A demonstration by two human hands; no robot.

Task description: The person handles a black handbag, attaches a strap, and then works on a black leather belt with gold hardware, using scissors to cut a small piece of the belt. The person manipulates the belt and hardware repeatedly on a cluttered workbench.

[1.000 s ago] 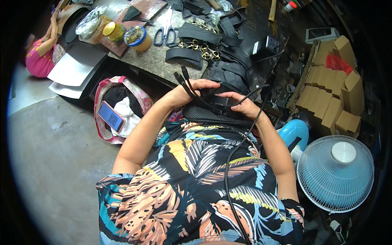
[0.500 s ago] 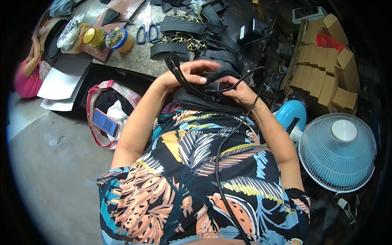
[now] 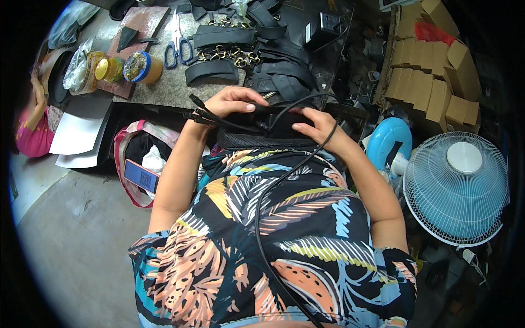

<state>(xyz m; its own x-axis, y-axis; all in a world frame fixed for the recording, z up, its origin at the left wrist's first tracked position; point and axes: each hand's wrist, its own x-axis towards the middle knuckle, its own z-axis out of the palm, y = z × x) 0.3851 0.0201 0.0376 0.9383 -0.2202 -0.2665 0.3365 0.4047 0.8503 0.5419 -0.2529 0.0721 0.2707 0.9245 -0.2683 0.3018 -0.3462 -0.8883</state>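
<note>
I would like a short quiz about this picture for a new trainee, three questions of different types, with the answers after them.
1. True or false: the left hand and the right hand both rest on the black padded piece in front of the person.
2. The scissors on the worktable have handles of which colour? A) red B) blue C) green
3. Fill in: right of the person stands a light blue ____.

Key
1. True. Both hands lie on its top edge, with thin black straps under the left hand.
2. B.
3. Fan, with a white wire guard.
</note>
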